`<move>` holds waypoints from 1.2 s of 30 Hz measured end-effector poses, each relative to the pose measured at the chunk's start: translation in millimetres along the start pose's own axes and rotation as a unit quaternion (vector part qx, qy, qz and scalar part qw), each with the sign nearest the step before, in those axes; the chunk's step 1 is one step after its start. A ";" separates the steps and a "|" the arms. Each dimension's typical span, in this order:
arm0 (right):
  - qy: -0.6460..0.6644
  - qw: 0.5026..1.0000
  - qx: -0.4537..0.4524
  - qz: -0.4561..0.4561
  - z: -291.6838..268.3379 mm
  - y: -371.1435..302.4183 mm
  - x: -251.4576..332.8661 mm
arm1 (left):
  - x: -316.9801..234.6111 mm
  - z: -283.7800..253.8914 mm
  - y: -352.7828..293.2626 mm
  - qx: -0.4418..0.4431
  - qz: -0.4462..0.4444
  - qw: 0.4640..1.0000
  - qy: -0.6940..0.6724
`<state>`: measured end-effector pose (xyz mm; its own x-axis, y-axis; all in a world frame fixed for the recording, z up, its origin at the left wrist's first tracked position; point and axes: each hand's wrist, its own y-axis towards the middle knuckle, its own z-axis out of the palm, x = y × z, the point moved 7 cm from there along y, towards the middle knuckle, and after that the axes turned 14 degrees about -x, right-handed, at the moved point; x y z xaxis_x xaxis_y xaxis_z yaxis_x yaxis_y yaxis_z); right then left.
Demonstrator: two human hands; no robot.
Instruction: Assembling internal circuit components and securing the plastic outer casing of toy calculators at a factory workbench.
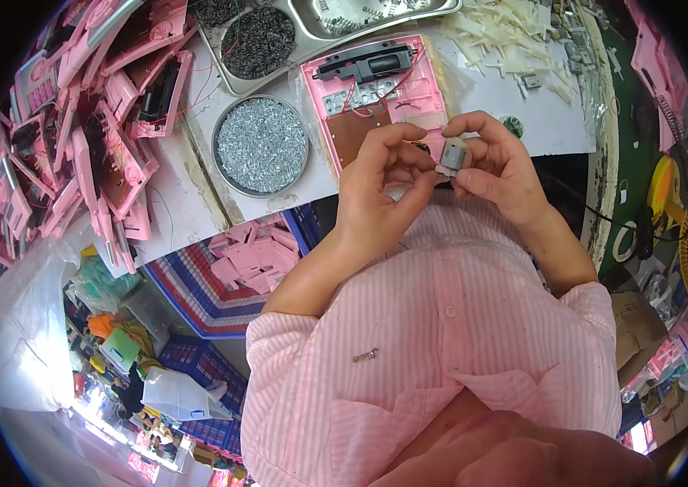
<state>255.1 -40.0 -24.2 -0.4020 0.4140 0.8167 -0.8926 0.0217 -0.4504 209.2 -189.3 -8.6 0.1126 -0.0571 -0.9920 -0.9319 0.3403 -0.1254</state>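
In front of my chest, both hands are raised over the near edge of the table. My right hand point(508, 180) grips a small boxy grey motor point(452, 155) between thumb and fingers. My left hand point(378, 180) is closed at the lower end of the motor, thumb and fingertips pinched around a small pale bit there that is too small to make out. Just beyond my hands lies an open pink plastic housing point(435, 104). It holds a black unit point(372, 66), red wires and a brown board point(358, 136); my left fingers hide part of it.
A round tin of small silvery screws point(261, 146) stands left of the housing. Behind it a metal tray point(234, 79) holds dark springs. Pink housings point(88, 134) pile up at left; pale plastic pieces point(502, 40) lie at back right. A striped crate point(189, 296) sits below the table edge.
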 end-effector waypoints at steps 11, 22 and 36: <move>-0.245 0.919 -0.019 -0.308 7.6 -5.2 23.1 | -9.9 -5.9 -6.1 -0.028 0.110 0.993 0.028; -0.290 0.917 0.015 -0.273 16.2 0.0 42.4 | -18.4 -18.7 -5.1 -0.036 0.164 0.985 0.035; -0.361 0.809 0.044 -0.462 31.7 -8.5 57.0 | -24.0 -17.4 -6.8 -0.045 0.282 0.945 0.157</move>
<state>233.3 -45.4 37.6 0.4593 -0.3828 0.8015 -0.8782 -0.0602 0.4745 206.9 -206.6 16.3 -0.5060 -0.1704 -0.8455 -0.8401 0.3194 0.4384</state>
